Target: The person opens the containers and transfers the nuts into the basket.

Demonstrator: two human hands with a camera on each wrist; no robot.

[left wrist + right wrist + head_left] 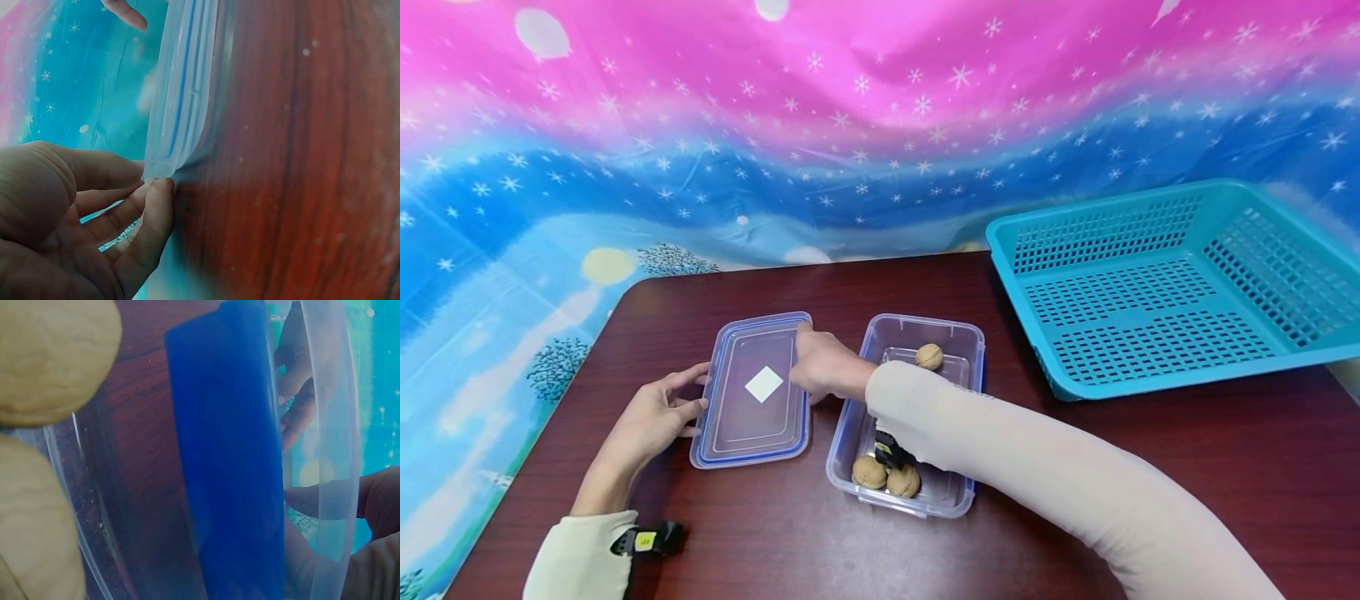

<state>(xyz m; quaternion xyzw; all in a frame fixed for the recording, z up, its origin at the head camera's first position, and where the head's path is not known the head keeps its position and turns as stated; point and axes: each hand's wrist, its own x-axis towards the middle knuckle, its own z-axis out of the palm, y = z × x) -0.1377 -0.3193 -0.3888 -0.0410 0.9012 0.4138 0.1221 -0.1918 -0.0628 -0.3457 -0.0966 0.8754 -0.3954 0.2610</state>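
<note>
The left hand (pixel 651 417) pinches a clear blue-rimmed lid (pixel 752 429), bearing a plain white label (pixel 763 384), over the tabletop (pixel 760 533); the right hand (pixel 829 367) grips its right edge, beside a plastic container (pixel 925 333) holding walnuts (pixel 929 357); a turquoise basket (pixel 1195 378) stands farther right.

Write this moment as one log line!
left hand: pinches lid | right hand: at lid's right edge | walnuts: in open container

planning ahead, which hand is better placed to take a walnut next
Probably the right hand: it is at the side of the lid nearest the walnuts, while the left hand pinches the opposite edge.
</note>
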